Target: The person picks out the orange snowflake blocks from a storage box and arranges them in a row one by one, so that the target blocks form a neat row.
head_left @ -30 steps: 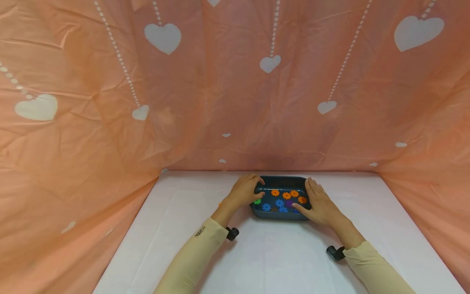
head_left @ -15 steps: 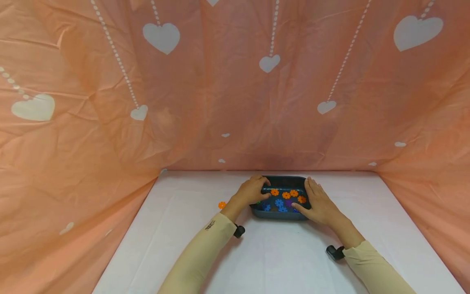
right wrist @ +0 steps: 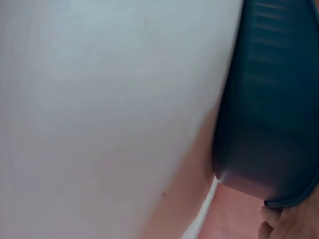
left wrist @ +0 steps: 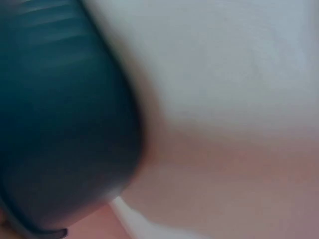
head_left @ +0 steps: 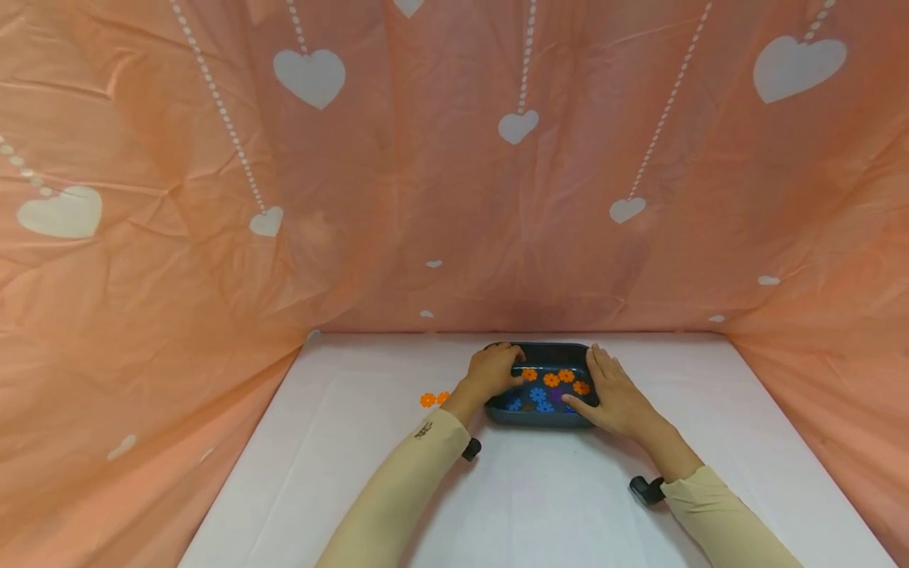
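A dark blue-green tray stands towards the back of the white table, with several flower-shaped plastic pieces in orange, blue and purple inside. My left hand reaches over the tray's left end, its bent fingers and thumb spread apart above the inside; no piece shows between them. At the right end, my right hand holds the rim, its long fingers along the outer side and the thumb over the inside. The left wrist view shows the tray's side wall; the right wrist view has the opposite wall and fingertips by its rim.
Two orange flower pieces lie on the white table left of the tray, one partly behind the left wrist. An orange curtain with white hearts encloses the back and sides of the table.
My left hand has moved right, further over the tray, covering the green piece. A second orange flower piece now shows beside the left wrist. The right hand keeps its hold.
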`<state>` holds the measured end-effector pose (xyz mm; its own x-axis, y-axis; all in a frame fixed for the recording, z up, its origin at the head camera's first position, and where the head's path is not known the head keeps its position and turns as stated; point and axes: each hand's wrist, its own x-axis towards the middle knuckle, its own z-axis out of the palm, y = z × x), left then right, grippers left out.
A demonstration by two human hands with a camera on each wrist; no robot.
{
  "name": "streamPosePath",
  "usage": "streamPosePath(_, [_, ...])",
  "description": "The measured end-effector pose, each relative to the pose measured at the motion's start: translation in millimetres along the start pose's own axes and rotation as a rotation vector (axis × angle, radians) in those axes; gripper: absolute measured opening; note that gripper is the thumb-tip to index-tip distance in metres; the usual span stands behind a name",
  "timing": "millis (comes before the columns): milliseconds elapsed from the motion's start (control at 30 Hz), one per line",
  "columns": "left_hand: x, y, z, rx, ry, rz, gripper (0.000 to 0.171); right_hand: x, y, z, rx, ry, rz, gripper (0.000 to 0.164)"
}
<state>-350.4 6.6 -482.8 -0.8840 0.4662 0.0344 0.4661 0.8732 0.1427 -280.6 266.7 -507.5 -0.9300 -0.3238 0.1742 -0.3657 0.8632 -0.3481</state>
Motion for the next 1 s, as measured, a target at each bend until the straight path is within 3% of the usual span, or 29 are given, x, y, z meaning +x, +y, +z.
streamPosePath(500, [9.4, 2.6, 8.8, -0.007, 0.049, -0.021, 0.038, 1.2, -3.5, -5.8, -0.016, -0.002, 0.001, 0.106])
streamPosePath(1000, [11.4, 9.2, 14.6, 0.002, 0.040, -0.054, 0.034, -1.4, -3.1, -3.1, -0.006, 0.000, 0.009, 0.107])
